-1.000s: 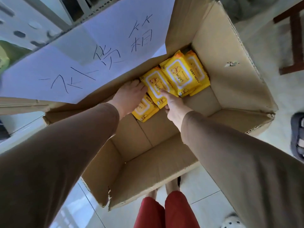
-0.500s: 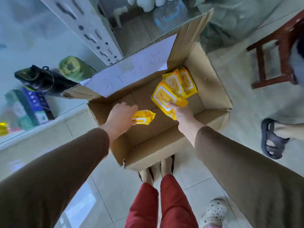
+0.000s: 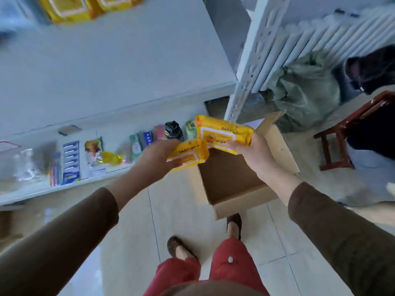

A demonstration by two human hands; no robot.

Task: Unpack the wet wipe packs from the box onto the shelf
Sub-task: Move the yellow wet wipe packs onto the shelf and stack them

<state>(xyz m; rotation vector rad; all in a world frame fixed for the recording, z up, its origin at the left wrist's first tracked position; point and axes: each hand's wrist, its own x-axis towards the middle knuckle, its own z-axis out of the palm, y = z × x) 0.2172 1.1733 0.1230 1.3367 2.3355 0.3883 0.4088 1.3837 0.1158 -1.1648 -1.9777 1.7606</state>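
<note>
Overhead, spanning the upper frame: pale shelf [image 3: 119, 67], already carrying yellow wipe packs [image 3: 70, 7] at its far top edge, well apart from everything below. Standing on the tiled floor beneath the raised arms: open cardboard box [image 3: 230, 180], interior looking bare where visible, far end hidden behind hands and packs. Running along the left: lower shelf [image 3: 32, 189] crowded with small blurred goods. Lifting clear of the box at mid-frame: right hand [image 3: 254, 154], fingers wrapping under the larger wet wipe pack [image 3: 222, 132], label facing up, long axis lying roughly left to right and dipping slightly toward the right. Gripping just beside it: left hand [image 3: 158, 159], fingers curling around the smaller wet wipe pack [image 3: 189, 153], long axis tilting up toward the right, its upper corner touching or overlapping the larger pack's lower left edge; which one, hard telling. Judging by this: carrying step underway, between picking and placing. Calling next for swinging both packs up and left toward the shelf, laying them flat beside the yellow stack, then letting go.
</note>
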